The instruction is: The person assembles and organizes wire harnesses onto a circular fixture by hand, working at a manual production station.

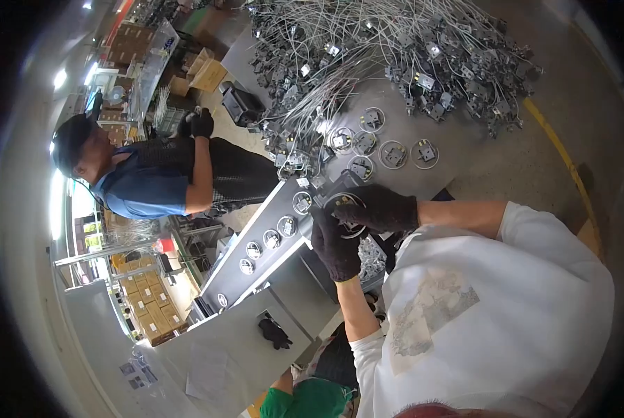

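My left hand [335,245] and my right hand [380,209], both in dark gloves, meet at the near end of a belt. Between them they grip a small dark block with a coiled pale cable [345,200]; the fingers cover much of it. Just beyond my hands, several finished-looking coils of the same kind [393,155] lie flat on the grey table [458,157], each ring around its block. More coils [287,226] sit spaced in a row along the dark belt [239,245] to the left.
A big heap of dark blocks with loose pale cables [465,70] covers the table's far side. A co-worker in a blue shirt [141,184] stands across the belt. Another person in a green sleeve [312,398] is below. A black glove [275,334] lies on a grey panel; cardboard boxes [150,306] are stacked left.
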The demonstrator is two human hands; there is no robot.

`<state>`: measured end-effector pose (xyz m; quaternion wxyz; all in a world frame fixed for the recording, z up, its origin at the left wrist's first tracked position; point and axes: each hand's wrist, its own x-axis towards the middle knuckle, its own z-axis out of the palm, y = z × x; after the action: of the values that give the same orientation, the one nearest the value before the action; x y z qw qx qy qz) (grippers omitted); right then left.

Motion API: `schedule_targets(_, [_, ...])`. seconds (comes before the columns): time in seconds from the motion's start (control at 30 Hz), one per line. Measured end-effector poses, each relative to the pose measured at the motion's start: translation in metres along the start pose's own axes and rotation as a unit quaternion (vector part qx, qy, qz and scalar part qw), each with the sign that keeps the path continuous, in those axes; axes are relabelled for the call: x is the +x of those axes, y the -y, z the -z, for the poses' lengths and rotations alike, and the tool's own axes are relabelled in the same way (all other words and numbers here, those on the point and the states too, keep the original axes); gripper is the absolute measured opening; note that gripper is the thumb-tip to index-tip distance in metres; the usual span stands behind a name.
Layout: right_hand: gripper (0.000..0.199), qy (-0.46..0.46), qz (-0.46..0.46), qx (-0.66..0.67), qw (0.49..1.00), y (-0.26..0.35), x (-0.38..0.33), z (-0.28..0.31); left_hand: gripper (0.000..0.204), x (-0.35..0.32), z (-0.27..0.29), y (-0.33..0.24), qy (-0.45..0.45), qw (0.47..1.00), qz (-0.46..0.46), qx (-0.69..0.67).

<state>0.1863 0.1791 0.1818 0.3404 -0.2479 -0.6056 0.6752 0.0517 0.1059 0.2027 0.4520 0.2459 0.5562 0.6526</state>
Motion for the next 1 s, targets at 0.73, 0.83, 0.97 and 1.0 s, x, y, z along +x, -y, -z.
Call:
schedule_targets(0.73, [0.049,-0.224,-0.2,-0.516,0.802,-0.055,0.007,0.206,0.024,0.016,0.034,0.039,-0.031,0.936,-0.132,0.324])
schedule_targets(0.83, [0.06,-0.267,-0.231,-0.532,0.77,-0.064,0.016,0.202,0.024,0.021,0.028,0.053,0.008,0.954,-0.139,0.264])
schedule_targets(0.97, [0.084,-0.271,-0.289,-0.577,0.714,-0.106,0.051,0.215,0.024,0.017,0.03,0.041,0.024,0.909,-0.127,0.395])
schedule_targets(1.0, [0.085,-0.264,-0.298,-0.563,0.724,-0.112,0.054,0.217,0.024,0.016,0.031,0.039,0.024,0.895,-0.141,0.423])
